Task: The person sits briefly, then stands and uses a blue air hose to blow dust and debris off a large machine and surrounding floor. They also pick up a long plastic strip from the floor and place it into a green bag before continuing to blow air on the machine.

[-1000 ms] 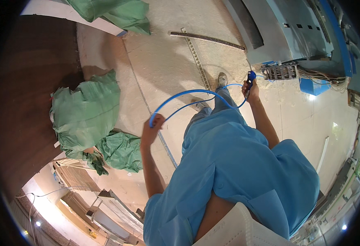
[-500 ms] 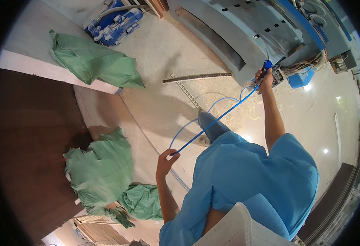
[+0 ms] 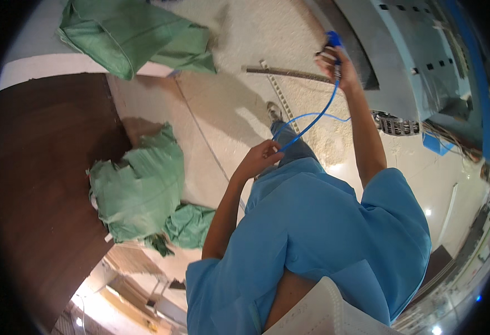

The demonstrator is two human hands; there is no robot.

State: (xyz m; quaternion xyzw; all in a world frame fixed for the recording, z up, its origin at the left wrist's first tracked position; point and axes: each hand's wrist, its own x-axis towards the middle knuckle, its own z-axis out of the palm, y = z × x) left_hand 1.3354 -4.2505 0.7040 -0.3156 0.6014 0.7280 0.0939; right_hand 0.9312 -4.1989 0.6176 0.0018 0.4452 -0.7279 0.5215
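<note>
A thin blue cable (image 3: 312, 117) runs taut between my two hands and loops loose behind it. My left hand (image 3: 260, 158) pinches the cable low, just above my blue smock. My right hand (image 3: 334, 62) is raised at arm's length and grips the cable's upper end, where a blue connector sticks out above my fingers. That hand is close to the slanted grey panel of a large machine (image 3: 401, 61).
Green cloth heaps lie on the pale floor at left (image 3: 139, 187) and at the top (image 3: 133, 33). A dark brown surface (image 3: 38, 184) fills the left side. A metal strip (image 3: 284, 71) and a perforated rail lie on the floor. My shoe (image 3: 274, 110) shows below.
My right hand has risen further toward the machine with the cable end, pulling the cable straighter. My left hand has slid closer to my body. The view has swung.
</note>
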